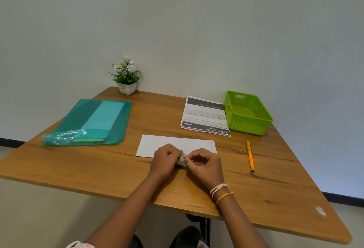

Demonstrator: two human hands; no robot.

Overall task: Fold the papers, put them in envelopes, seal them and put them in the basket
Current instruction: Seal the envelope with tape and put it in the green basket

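- my left hand (165, 161) is curled round a small roll of tape (181, 161), knuckles up, with the forearm coming in from low on the left.
- my right hand (204, 164) meets it from the other side; thumb and forefinger pinch at the end of the roll, the other fingers arched loosely above the table (78, 165).
- both wrists hover low, and the right one wears thread bands (219, 189).
- just past my fingertips lies a white envelope (177, 145), flat, its near edge partly hidden by my hands.
- farther out beyond my right hand sits a stack of printed papers (204, 115), unfolded, and touching its right side is the green basket (247, 112).
- off to the right of my right hand, well apart, an orange pen (250, 156) lies pointing toward me.
- far beyond my left hand is a teal plastic folder (92, 121), and behind it a small potted plant (127, 76) against the wall.
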